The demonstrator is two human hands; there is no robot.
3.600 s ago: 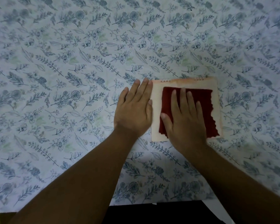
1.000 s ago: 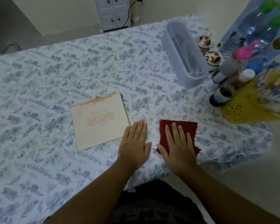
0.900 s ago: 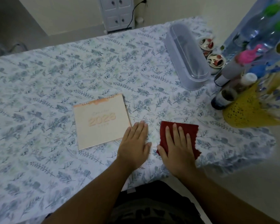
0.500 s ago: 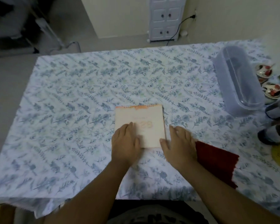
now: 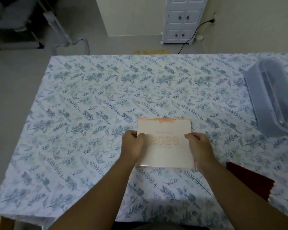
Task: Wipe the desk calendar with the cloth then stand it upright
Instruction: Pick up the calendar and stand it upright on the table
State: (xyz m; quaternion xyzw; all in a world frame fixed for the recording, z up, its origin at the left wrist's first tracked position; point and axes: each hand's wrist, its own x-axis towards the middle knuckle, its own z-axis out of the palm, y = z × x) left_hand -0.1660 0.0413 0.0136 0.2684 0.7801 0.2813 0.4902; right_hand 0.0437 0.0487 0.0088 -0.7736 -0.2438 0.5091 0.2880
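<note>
Head view: both hands have left the cloth and moved onto the desk calendar (image 5: 165,143), the left hand (image 5: 133,145) grasping its left edge, the right hand (image 5: 199,146) its right edge, near the bench's (image 5: 93,100) near middle. The red cloth (image 5: 249,180) (no longer touched) lies near right. Wiping looks finished; standing it upright seems about to begin.

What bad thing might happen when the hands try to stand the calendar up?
The calendar is pinched only at its side edges by the left hand and right hand, so it might slip or flop flat again. The tablecloth looks soft, so its base may slide apart. The red cloth lies near the table edge; an elbow might knock it off.
</note>
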